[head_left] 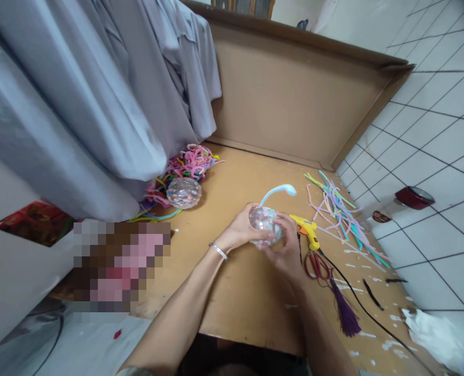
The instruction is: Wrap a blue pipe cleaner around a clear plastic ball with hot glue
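Between my two hands, above the brown cardboard surface, is a clear faceted ball with bits of colour inside or on it. My left hand wraps its left side, the thumb lying across the front. On the other side my right hand grips it with bent fingers. A light blue fuzzy stem curves up from the top of the ball and ends in a paler, thicker tip. Just right of my right hand lies a yellow glue gun. Scissors with red handles and a purple tassel lie below it.
A second clear ball sits by a tangled pile of pink and coloured pipe cleaners. Loose pastel pipe cleaners lie to the right, near a red-lidded jar. Grey cloth hangs at left; a black cord crosses the right.
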Motion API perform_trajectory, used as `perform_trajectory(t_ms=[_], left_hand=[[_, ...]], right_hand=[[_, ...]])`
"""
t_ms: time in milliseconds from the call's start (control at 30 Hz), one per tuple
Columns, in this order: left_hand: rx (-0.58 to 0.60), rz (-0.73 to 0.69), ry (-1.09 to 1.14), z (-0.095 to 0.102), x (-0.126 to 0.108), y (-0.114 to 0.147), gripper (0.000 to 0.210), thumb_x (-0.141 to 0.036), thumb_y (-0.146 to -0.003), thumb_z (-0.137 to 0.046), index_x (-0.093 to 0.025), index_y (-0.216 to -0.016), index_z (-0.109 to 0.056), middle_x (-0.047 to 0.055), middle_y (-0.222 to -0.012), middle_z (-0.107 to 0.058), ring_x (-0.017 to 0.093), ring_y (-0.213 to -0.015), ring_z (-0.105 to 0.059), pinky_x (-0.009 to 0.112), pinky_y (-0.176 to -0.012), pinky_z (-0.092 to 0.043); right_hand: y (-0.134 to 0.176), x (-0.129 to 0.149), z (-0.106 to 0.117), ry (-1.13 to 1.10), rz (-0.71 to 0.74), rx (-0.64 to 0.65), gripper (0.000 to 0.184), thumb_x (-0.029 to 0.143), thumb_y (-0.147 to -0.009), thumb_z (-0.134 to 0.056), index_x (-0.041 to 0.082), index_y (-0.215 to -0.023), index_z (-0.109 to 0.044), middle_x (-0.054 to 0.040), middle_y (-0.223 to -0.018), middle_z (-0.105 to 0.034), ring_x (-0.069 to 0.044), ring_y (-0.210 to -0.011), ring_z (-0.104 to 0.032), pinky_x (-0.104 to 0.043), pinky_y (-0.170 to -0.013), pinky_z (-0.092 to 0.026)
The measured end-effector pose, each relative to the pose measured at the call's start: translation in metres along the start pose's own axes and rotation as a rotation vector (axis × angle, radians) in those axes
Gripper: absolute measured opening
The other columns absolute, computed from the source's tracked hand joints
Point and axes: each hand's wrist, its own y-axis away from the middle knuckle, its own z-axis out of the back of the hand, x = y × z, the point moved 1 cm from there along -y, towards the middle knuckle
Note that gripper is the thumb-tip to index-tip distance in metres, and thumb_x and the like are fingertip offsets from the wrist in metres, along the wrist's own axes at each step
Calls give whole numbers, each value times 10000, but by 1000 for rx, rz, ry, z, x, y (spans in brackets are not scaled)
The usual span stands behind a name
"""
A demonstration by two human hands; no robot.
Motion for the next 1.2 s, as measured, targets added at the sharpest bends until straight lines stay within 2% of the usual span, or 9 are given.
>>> perform_trajectory(t_ms=[133,433,800,933,1200], left_hand=[[-50,-62,-78,-1,6,-2,876,-321,-504,-900,-191,-1264,-482,93,-1190,-621,253,-1082,-602,395,-955,-487],[-61,-29,-66,-1,0,-1,834,-315,-505,-895,-182,-1235,-514,99,-1168,-640,256,-1063,-611,388,-947,-491],[-86,-97,-158,-9,-1,2,917,-354,-503,-893,-196,-1292,-454,95,-1208,-612,270,-1098,-600,416,-978,-475],[-63,-128,-162,-9,-6,5,972,-332,-453,-918,-204,-1293,-445,108,-1246,-592,294,-1152,-576,442,-1008,-457],[-29,-152,-179,-10,-6,5,1068,-327,-390,-942,-184,-1310,-419,135,-1272,-552,328,-1215,-531,498,-1067,-411]], right_hand=[[0,-1,-1,3,-9,-5,518,372,-739,-745,270,-1187,-506,-100,-1309,-513,-282,-1241,-513,-498,-1047,-444],[0,-1,1,19,8,10,535,361,-752,-737,269,-1224,-504,-107,-1335,-506,-287,-1256,-506,-500,-1058,-438],[2,-5,2,-80,-17,11,498,291,-740,-711,264,-1176,-471,-101,-1326,-455,-272,-1289,-454,-491,-1076,-410],[2,-3,4,-86,-38,24,486,312,-754,-692,256,-1166,-440,-114,-1334,-443,-282,-1281,-465,-497,-1061,-417],[1,4,6,25,-25,36,465,345,-755,-670,254,-1133,-415,-118,-1278,-459,-291,-1221,-499,-510,-1011,-450]])
